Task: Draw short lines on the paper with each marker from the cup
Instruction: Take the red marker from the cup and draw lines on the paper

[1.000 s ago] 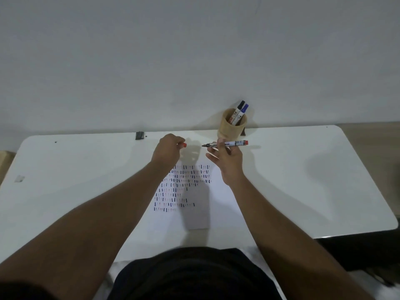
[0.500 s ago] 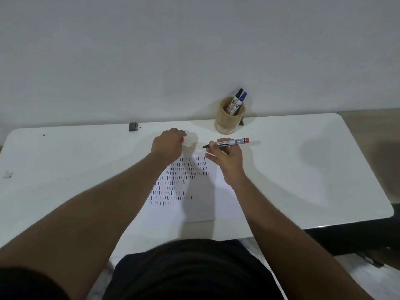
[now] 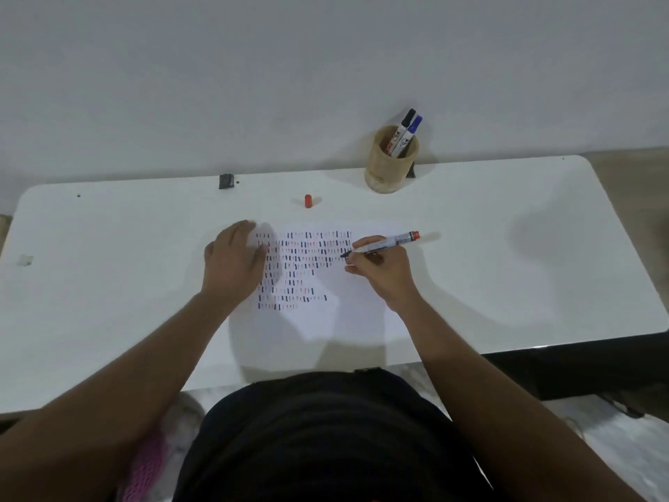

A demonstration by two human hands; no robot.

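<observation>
A white sheet of paper (image 3: 336, 313) covered with rows of short red, blue and black lines lies on the white table (image 3: 506, 269). My right hand (image 3: 383, 271) grips an uncapped red marker (image 3: 383, 245), its tip touching the paper at the right end of a row. My left hand (image 3: 235, 260) rests flat on the paper's left edge, fingers spread. The red cap (image 3: 308, 201) stands on the table beyond the paper. A wooden cup (image 3: 389, 164) at the back holds a black marker (image 3: 403, 130) and a blue marker (image 3: 411, 134).
A small black object (image 3: 225, 181) sits at the table's back edge by the wall. A small grey scrap (image 3: 25, 260) lies near the left edge. The table's front right edge drops to a dark area and the floor.
My left hand let go of the red cap, which now stands on the table, and moved down flat onto the paper. My right hand lowered the marker tip to the paper.
</observation>
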